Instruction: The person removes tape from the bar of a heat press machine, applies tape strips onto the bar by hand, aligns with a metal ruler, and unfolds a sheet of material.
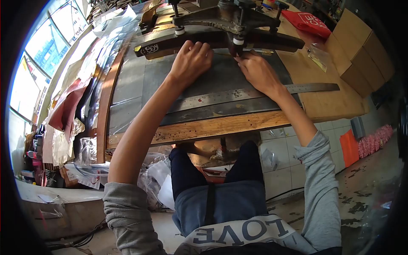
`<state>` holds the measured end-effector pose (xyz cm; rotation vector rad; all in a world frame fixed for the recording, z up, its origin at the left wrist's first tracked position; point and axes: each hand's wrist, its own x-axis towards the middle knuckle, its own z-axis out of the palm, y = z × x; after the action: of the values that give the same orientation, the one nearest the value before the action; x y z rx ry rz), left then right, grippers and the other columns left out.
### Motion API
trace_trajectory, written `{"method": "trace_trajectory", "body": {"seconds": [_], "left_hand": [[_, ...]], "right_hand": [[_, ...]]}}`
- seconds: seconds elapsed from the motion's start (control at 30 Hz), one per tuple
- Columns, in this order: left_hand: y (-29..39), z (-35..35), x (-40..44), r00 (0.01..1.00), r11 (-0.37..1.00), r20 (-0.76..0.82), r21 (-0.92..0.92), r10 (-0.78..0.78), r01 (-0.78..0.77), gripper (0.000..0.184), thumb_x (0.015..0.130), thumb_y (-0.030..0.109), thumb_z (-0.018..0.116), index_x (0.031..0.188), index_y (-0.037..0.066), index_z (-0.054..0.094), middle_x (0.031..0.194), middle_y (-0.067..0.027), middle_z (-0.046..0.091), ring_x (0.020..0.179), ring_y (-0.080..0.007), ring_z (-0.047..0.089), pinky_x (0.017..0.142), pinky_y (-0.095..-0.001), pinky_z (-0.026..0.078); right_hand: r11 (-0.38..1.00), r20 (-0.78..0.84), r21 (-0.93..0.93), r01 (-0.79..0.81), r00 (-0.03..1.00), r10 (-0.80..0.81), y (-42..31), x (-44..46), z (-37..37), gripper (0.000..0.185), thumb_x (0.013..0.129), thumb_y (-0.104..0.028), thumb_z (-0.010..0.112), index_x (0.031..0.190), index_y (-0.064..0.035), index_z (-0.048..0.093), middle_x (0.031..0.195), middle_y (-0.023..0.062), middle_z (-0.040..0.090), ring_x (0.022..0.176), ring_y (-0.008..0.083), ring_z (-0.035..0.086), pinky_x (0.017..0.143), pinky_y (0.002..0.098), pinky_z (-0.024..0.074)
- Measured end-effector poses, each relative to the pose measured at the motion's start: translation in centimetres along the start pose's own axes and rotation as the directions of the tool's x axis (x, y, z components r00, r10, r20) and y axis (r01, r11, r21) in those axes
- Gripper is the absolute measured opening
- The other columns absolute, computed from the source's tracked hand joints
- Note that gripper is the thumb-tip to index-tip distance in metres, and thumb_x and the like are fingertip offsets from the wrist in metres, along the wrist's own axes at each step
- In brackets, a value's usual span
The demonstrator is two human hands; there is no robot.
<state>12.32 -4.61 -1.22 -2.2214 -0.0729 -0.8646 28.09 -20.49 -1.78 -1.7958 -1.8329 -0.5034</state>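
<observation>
Left hand [192, 59] and right hand [260, 70] bent in at a black metal bar

Both bare hands reach to the near edge of a long, slightly curved bar [272, 41], dark metal with pale lettering at its left end. It spans the far side of the workbench [221, 124], beneath a heavy, rough-surfaced metal frame [208, 19] with upright screws. The left fingers are curled, knuckles up; the right fingers bend inward near a dark post with a white ring. Fingertips are hidden, so whether either hand pinches anything cannot be told.

Nearer, a flat steel ruler [221, 98], scuffed and shiny, lies across a smooth dark sheet [231, 76], passing under the right wrist; its left end is unclear near the left forearm. The frame's top is cut off.
</observation>
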Motion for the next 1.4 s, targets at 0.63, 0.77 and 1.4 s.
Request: {"method": "trace_trajectory", "body": {"seconds": [0.63, 0.77, 1.4], "left_hand": [[0.9, 0.5, -0.5, 0.989, 0.95, 0.143, -0.302, -0.033, 0.075, 0.005, 0.068, 0.008, 0.06, 0.068, 0.004, 0.062, 0.084, -0.0052, 0.061, 0.09, -0.0179, 0.06, 0.075, -0.0289, 0.05], [1.1, 0.3, -0.2, 0.992, 0.932, 0.119, -0.35, -0.052, 0.091, 0.006, 0.067, 0.008, 0.061, 0.065, 0.004, 0.065, 0.084, -0.0066, 0.063, 0.091, -0.0197, 0.06, 0.074, -0.0295, 0.051], [1.6, 0.0, 0.0, 0.959, 0.844, 0.226, -0.469, -0.171, 0.26, 0.006, 0.071, 0.006, 0.062, 0.068, 0.003, 0.066, 0.079, -0.0139, 0.063, 0.081, -0.0234, 0.065, 0.063, -0.0318, 0.055]], "right_hand": [[0.978, 0.143, -0.186, -0.093, 0.982, 0.121, -0.8, 0.7, -0.8, 0.019, 0.084, -0.012, 0.058, 0.099, -0.001, 0.063, 0.091, 0.0142, 0.063, 0.09, 0.0317, 0.059, 0.075, 0.0414, 0.0504], [0.981, 0.122, -0.169, -0.096, 0.985, 0.118, 0.0, 0.7, -0.3, 0.018, 0.085, -0.015, 0.058, 0.095, -0.0009, 0.064, 0.09, 0.0179, 0.062, 0.088, 0.0343, 0.059, 0.074, 0.0429, 0.0496], [0.991, 0.06, -0.095, -0.09, 0.994, 0.096, 0.1, 1.1, 0.5, 0.024, 0.086, -0.012, 0.057, 0.108, -0.0053, 0.064, 0.099, 0.0218, 0.059, 0.086, 0.0397, 0.059, 0.072, 0.0437, 0.0469]]}}
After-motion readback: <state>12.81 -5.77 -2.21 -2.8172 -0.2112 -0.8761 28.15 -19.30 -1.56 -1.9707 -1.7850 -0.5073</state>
